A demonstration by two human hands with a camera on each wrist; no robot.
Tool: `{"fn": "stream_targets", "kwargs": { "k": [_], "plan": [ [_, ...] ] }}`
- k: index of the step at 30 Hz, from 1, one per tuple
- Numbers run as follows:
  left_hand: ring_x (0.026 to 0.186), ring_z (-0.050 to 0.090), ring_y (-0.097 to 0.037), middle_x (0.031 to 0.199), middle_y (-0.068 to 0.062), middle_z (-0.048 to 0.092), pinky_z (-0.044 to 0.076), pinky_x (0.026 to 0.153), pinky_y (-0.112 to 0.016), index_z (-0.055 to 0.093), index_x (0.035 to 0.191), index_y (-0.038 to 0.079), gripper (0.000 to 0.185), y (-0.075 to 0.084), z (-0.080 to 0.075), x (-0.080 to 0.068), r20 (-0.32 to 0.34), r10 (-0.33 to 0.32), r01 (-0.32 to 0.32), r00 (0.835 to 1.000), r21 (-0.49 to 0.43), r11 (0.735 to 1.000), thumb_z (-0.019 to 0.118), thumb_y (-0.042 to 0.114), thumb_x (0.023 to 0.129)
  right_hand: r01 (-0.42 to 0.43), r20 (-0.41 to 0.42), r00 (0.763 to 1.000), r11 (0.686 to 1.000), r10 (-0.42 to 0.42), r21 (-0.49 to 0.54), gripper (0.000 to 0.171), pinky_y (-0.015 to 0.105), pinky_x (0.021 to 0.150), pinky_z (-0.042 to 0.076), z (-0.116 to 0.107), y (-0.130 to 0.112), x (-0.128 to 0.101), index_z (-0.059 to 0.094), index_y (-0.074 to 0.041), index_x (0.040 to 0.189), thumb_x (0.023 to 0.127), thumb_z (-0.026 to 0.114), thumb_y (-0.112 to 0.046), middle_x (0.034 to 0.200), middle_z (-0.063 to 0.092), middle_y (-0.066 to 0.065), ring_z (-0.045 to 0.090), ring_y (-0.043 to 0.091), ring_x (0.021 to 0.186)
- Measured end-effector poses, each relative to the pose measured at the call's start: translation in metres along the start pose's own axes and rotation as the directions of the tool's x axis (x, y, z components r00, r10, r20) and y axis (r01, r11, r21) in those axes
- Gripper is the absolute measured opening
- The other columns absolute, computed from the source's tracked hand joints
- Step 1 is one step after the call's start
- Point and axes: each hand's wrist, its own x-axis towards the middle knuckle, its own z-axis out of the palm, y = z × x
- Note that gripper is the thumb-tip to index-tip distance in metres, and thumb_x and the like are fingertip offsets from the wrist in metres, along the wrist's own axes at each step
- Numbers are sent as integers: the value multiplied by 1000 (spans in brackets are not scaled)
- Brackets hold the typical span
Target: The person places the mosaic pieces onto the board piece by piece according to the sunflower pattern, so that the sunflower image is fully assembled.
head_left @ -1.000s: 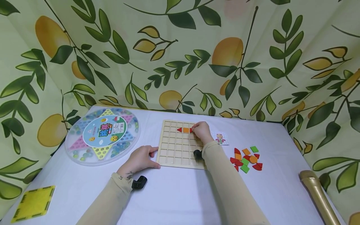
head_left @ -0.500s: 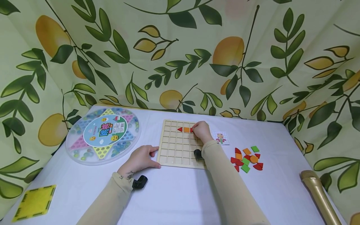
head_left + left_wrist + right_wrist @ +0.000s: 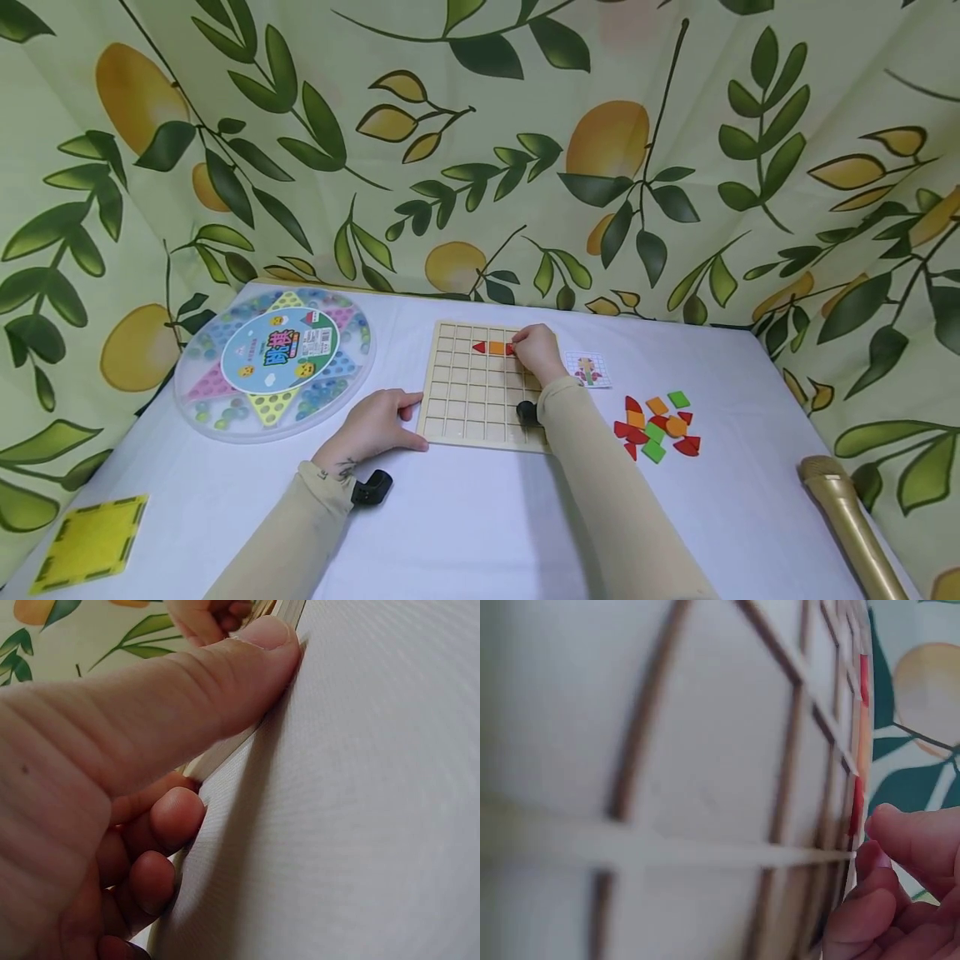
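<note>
Both hands worked at the wooden grid board (image 3: pixel 480 387) on the white table (image 3: pixel 480 517). Left hand (image 3: pixel 372 427) lay at the board's near left corner, thumb stretched flat along the edge and the other fingers (image 3: pixel 161 825) loosely curled on the cloth beside it, gripping nothing. Right hand (image 3: pixel 537 352) sat over the board's far right part, fingers bent down onto a red piece (image 3: pixel 511 349) in the second row from the far edge; whether it pinched that piece or only pressed it could not be told from the head view, and the right wrist view showed just the fingertips (image 3: pixel 900 840) close against the red edge. Left of that piece in the same row lay an orange square (image 3: pixel 496 347) and a red triangle (image 3: pixel 478 346). Just right of the board lay a small pattern card (image 3: pixel 588 368), and nearer than it a heap of loose red, orange and green pieces (image 3: pixel 657 425). Well left of the board stood a round clear-lidded marble game (image 3: pixel 274 360)
</note>
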Motion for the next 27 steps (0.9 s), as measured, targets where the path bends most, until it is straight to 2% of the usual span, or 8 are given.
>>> {"fn": "stream_targets", "kwargs": {
  "k": [5, 10, 12, 16, 19, 23, 27],
  "plan": [
    [65, 40, -14, 71, 1, 47, 30, 60, -27, 59, 125, 8, 81, 0, -1, -1, -3, -11, 11, 1000, -8, 1000, 89, 30, 53, 42, -29, 999, 998, -40, 52, 20, 36, 82, 44, -25, 1, -6, 65, 2, 103, 88, 56, -9, 112, 59, 17, 51, 27, 98],
    [65, 40, -14, 72, 2, 47, 30, 61, -26, 59, 125, 7, 81, -1, -1, 0, -1, 5, -5, 1000, -8, 1000, 89, 30, 53, 27, -18, 1000, 997, -25, 74, 28, 42, 89, 42, -71, 19, -17, 60, 1, 115, 92, 53, -13, 118, 57, 18, 51, 29, 106],
    [64, 40, -13, 72, 2, 47, 30, 61, -26, 59, 125, 7, 81, -1, 0, 0, 0, 9, -9, 1000, -7, 1000, 89, 30, 53, 39, -12, 999, 999, -39, 36, 30, 44, 91, 41, -91, 34, -21, 59, 1, 118, 93, 51, -15, 120, 56, 19, 51, 31, 108],
    [65, 40, -14, 71, 2, 47, 30, 61, -27, 59, 124, 8, 80, 0, 1, 1, 2, 9, -9, 1000, -8, 1000, 89, 30, 53, 77, 23, 997, 992, -75, -102, 31, 46, 89, 43, -124, 70, -34, 58, 2, 119, 94, 50, -14, 120, 55, 21, 50, 33, 105],
    [65, 40, -14, 72, 2, 47, 30, 61, -27, 59, 124, 8, 80, 0, 1, 1, 5, 9, -9, 1000, -5, 1000, 89, 31, 53, 36, 70, 997, 981, -23, -193, 30, 43, 84, 47, -141, 96, -48, 58, 1, 119, 93, 52, -12, 118, 55, 22, 49, 32, 100],
    [64, 40, -14, 71, 1, 47, 30, 61, -27, 59, 124, 7, 80, 1, 1, 0, 3, -3, 3, 1000, -7, 1000, 89, 30, 53, -53, 131, 988, 968, 87, -246, 30, 36, 75, 51, -153, 124, -65, 57, 2, 119, 90, 56, -8, 113, 55, 23, 51, 29, 92],
    [64, 40, -14, 71, 1, 46, 30, 60, -26, 59, 124, 7, 80, 2, 1, 0, 6, -12, 12, 1000, -14, 1000, 89, 29, 53, -64, 163, 980, 955, 116, -290, 30, 32, 70, 52, -160, 144, -77, 59, 4, 114, 86, 62, -7, 104, 57, 22, 54, 25, 84]
  ]
}}
